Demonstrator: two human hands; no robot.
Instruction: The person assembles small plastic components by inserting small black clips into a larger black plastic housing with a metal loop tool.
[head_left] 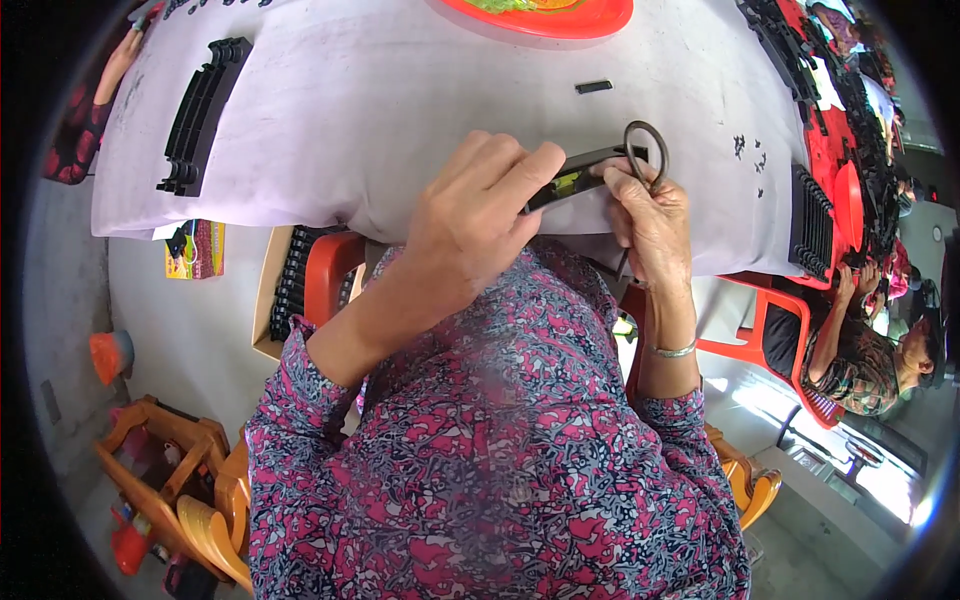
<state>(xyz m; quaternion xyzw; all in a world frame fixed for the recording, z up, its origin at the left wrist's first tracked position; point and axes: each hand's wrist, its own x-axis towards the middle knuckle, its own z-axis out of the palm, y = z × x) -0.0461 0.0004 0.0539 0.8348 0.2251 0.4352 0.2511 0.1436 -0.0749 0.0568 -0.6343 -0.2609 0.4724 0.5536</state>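
Observation:
Over the near edge of the cloth-covered table, my left hand (468, 215) grips one end of a glossy black rectangular plastic piece (578, 180). A yellow-green patch shows on its face. My right hand (655, 225) pinches its other end with thumb and fingers. The same hand also holds a pair of scissors; a dark looped handle (660, 143) sticks up above the fingers, and the rest is mostly hidden by the palm. Beyond the hands lies a small flat black piece (594, 87).
A red plate (600, 22) stands at the far edge. Black ribbed strips (205, 118) lie left, small black bits (750, 150) right. More black strips (810, 222) are stacked beside a red dish (848, 205). Below are a carton (268, 300) and a red chair (770, 310). Other people sit nearby.

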